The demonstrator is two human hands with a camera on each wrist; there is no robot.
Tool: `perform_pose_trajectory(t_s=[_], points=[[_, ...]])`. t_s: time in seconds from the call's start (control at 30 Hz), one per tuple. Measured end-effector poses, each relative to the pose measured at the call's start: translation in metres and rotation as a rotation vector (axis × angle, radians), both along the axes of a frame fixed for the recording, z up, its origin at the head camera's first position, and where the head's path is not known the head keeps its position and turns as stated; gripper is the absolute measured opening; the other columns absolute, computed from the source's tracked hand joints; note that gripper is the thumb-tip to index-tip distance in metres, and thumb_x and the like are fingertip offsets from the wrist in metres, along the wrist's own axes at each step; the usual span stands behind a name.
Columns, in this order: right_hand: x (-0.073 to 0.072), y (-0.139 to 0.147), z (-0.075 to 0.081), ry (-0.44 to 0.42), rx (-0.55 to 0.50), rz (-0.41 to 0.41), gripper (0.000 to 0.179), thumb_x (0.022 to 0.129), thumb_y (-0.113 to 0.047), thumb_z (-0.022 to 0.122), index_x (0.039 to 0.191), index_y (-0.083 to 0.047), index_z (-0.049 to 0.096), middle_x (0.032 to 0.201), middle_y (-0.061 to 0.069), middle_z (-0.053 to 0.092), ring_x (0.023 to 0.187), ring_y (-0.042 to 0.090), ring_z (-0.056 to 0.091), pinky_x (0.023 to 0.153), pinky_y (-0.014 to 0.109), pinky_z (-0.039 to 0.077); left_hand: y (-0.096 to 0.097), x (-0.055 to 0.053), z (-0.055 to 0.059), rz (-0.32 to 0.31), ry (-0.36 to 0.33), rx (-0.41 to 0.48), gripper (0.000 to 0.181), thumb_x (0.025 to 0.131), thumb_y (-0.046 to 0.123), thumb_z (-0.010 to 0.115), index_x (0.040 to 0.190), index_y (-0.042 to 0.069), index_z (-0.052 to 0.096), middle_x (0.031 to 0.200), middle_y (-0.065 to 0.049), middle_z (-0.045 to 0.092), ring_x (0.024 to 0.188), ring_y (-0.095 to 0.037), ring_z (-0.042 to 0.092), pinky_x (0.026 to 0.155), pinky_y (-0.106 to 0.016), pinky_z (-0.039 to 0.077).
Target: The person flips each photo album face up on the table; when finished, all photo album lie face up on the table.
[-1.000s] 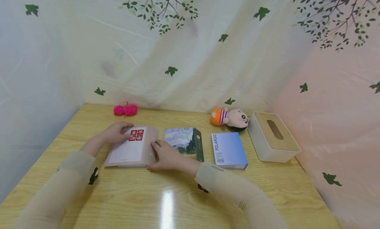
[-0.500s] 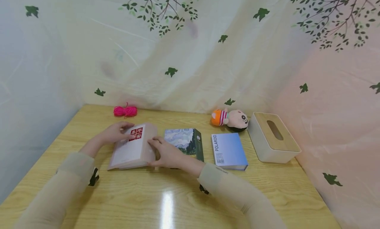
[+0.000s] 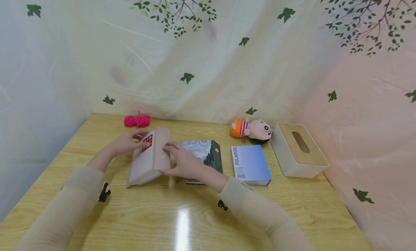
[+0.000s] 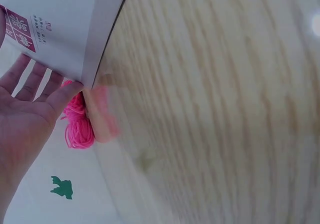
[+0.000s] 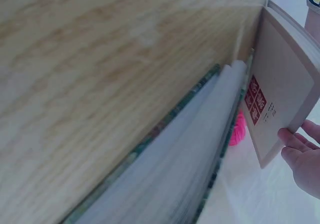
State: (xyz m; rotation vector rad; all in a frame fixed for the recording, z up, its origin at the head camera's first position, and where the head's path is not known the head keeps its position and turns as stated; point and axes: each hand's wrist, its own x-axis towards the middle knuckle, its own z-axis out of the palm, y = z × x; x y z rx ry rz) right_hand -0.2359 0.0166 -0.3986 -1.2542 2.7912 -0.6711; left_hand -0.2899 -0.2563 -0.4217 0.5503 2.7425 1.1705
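Note:
A thick pale book (image 3: 144, 162) with a red stamp of characters stands tilted at the table's left, its left edge low and its spine side raised. My left hand (image 3: 123, 143) holds its far end, thumb on the cover; in the left wrist view the left fingers (image 4: 50, 91) are at the book's edge. The spine is gripped by my right hand (image 3: 186, 164), thumb low and fingers higher up. In the right wrist view, the right fingertips (image 5: 295, 139) meet the book's edge. Just right of it lies a landscape-covered book (image 3: 198, 151), partly hidden by my right hand.
A blue POLAROID book (image 3: 250, 164) lies further right, beside a white tissue box (image 3: 299, 150) with a wooden lid. Behind are a plush doll (image 3: 251, 130) and a pink yarn skein (image 3: 137, 120). A printed cloth (image 3: 208, 63) hangs along the table's back edge.
The pale book has gone from lying nearly flat to tilted steeply, its spine side lifted and its lower edge shifted right. My right hand has risen with the spine; the left stays at the far end.

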Motion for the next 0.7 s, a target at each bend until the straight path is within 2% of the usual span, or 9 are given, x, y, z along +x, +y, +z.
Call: perform_pose_trajectory(t_s=[0.23,0.43,0.53,0.7], points=[[-0.002,0.001,0.008,0.036,-0.074,-0.006,0.074,0.078,-0.041,0.075,0.137,-0.007,0.047,0.143,0.005,0.04,0.125,0.018,0.047,0.098,0.025,0.045,0.003,0.0,0.008,-0.005,-0.001,0.03,0.063,0.088,0.03,0.067,0.136,-0.003,0.043,0.127,-0.026,0.053,0.117,-0.046,0.049,0.093,-0.056,0.045],[0.0,0.002,0.012,0.061,-0.143,-0.039,0.073,0.075,-0.039,0.079,0.134,-0.009,0.049,0.143,0.007,0.038,0.121,0.019,0.049,0.097,0.027,0.047,0.006,0.0,0.015,-0.002,-0.021,0.074,0.063,0.087,0.029,0.068,0.136,-0.002,0.043,0.13,-0.025,0.051,0.118,-0.043,0.048,0.092,-0.054,0.046],[0.002,0.002,0.014,0.054,-0.181,-0.063,0.074,0.073,-0.039,0.08,0.134,-0.01,0.049,0.14,0.008,0.041,0.119,0.018,0.05,0.096,0.029,0.048,0.007,-0.001,0.019,-0.012,-0.026,0.103,0.065,0.087,0.027,0.069,0.137,-0.002,0.041,0.133,-0.025,0.048,0.119,-0.043,0.048,0.093,-0.054,0.047],[0.004,0.0,0.017,0.008,-0.18,-0.065,0.075,0.074,-0.041,0.079,0.136,-0.013,0.047,0.131,0.004,0.051,0.115,0.015,0.052,0.093,0.025,0.048,0.008,-0.001,0.022,-0.03,-0.036,0.146,0.066,0.086,0.026,0.07,0.14,0.002,0.039,0.135,-0.021,0.047,0.122,-0.042,0.047,0.094,-0.054,0.046]])
